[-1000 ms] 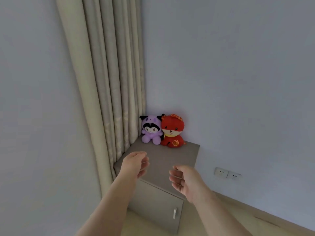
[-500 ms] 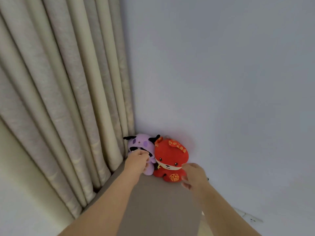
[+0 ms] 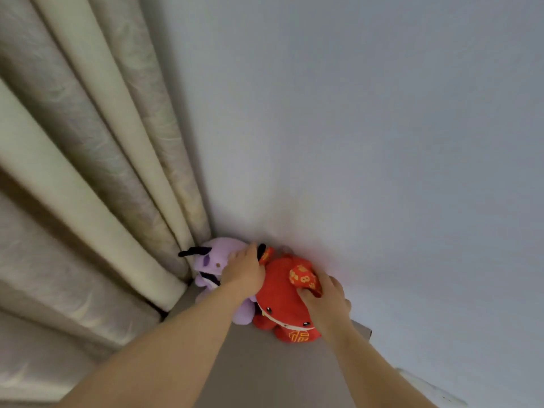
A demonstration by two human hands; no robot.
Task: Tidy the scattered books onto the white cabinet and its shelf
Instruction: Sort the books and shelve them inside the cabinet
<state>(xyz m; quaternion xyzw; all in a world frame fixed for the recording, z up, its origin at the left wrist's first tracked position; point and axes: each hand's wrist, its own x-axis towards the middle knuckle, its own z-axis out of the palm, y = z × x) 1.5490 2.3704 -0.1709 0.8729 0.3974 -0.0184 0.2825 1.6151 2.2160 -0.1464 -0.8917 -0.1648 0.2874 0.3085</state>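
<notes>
— Where are our hands?

— Both are at the far end of the cabinet (image 3: 265, 375), in the corner where the curtain (image 3: 88, 178) meets the wall (image 3: 382, 136). Our left hand (image 3: 244, 273) lies over the head of the purple plush toy (image 3: 210, 260), with its fingers curled down over the top and their tips hidden behind it.

— And the right one?

— Our right hand (image 3: 326, 303) grips the red plush toy (image 3: 276, 295). The thumb presses into the head, and the fingers wrap round the patterned ear on the right side.

— How do the toys sit?

— They touch each other, purple on the left against the curtain folds and red on the right, close to the wall. Both rest on the cabinet top.

— And the cabinet itself?

— We see only its flat top, running from the toys towards us between our forearms. Its right edge shows just beyond our right wrist.
</notes>
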